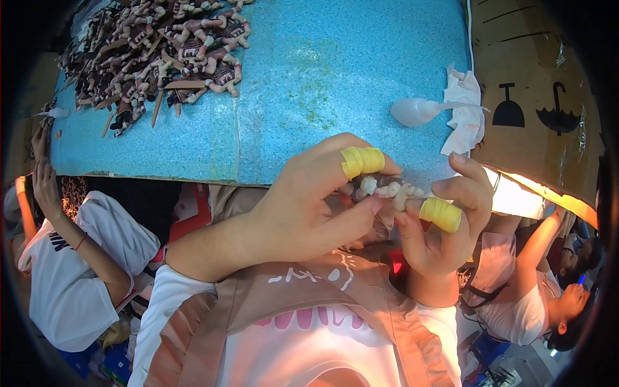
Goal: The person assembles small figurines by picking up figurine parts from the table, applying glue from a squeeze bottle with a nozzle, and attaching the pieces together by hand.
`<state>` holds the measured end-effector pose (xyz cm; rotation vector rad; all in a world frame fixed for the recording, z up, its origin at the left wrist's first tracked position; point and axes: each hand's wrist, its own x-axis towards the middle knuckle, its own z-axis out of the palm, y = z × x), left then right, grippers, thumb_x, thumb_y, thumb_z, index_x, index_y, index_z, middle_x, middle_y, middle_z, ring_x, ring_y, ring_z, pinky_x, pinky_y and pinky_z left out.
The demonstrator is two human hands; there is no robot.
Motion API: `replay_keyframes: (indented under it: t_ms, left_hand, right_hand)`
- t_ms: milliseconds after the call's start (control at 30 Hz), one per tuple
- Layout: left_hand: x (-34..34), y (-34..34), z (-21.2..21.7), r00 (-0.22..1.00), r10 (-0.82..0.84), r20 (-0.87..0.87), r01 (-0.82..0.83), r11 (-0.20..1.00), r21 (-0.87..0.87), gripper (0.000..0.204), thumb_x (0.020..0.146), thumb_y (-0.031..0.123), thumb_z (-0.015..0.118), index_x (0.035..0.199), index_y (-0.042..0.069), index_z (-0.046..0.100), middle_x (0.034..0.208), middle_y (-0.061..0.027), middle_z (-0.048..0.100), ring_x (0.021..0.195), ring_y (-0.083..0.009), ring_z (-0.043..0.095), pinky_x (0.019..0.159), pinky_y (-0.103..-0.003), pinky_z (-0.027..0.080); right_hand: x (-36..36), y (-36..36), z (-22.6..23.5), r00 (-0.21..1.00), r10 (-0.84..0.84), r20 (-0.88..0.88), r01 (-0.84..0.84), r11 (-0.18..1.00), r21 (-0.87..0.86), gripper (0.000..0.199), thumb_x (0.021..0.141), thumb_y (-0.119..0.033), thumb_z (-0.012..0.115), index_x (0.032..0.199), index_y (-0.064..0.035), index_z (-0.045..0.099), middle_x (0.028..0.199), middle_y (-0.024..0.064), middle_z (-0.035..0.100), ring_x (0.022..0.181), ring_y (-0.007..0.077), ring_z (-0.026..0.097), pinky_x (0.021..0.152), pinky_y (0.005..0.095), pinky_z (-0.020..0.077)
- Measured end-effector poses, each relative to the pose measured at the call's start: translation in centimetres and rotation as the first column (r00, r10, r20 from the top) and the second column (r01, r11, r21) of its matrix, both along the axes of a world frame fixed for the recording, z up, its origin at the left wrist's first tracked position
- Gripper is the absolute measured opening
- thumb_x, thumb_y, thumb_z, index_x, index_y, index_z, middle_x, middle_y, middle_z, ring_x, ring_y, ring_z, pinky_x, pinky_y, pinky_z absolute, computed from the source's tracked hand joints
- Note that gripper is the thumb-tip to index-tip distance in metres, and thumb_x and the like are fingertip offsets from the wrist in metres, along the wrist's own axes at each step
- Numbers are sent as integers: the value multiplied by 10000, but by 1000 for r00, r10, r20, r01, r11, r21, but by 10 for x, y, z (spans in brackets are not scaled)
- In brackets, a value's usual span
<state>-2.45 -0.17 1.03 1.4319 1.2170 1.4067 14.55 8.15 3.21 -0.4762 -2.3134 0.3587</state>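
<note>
Between my two hands, just off the table's near edge, is a small toy figure (389,189) with pale limbs and a brownish body. My left hand (322,190) grips its body between thumb and a finger wrapped in yellow tape. At its other end, my right hand (446,222) pinches the pale limbs with the thumb and a yellow-taped finger; another finger is raised. Parts of the figure are hidden behind my fingers. A large heap of similar figures (193,48), brown and pale, lies on the blue table (303,122) at the far left.
A white squeeze bottle (416,112) with a thin nozzle lies on crumpled white tissue (465,109) at the right. Beyond it stands a brown cardboard box (535,64). One person (84,258) sits at the left, their hands near the table; another person (522,297) is at the right.
</note>
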Motion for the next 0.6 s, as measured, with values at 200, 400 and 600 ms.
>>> replay_keyframes:
  t_ms: [200,400,600]
  left_hand:
    - [-6,-1,1,997,-78,27,79,996,-36,341,732,70,596,1057,12,507,1028,-155,509,892,-204,524,776,-300,417]
    - [0,0,1,997,0,-71,5,998,70,317,689,65,599,994,17,531,1058,-162,529,880,-229,556,747,-311,451]
    - [2,4,-2,950,121,-286,-64,977,202,304,632,46,601,931,20,557,1015,-163,563,851,-267,580,719,-330,471]
  right_hand:
    - [-1,-3,-10,991,83,-103,-69,989,132,232,609,-125,735,791,-98,592,907,70,518,927,310,514,742,409,421]
    - [-1,1,-10,973,123,-195,-198,880,-432,219,628,-36,681,835,-11,613,992,178,551,923,319,539,830,417,437]
    - [-4,0,-7,985,94,-142,-149,882,-447,211,613,3,681,811,-2,610,928,159,583,916,314,562,806,402,462]
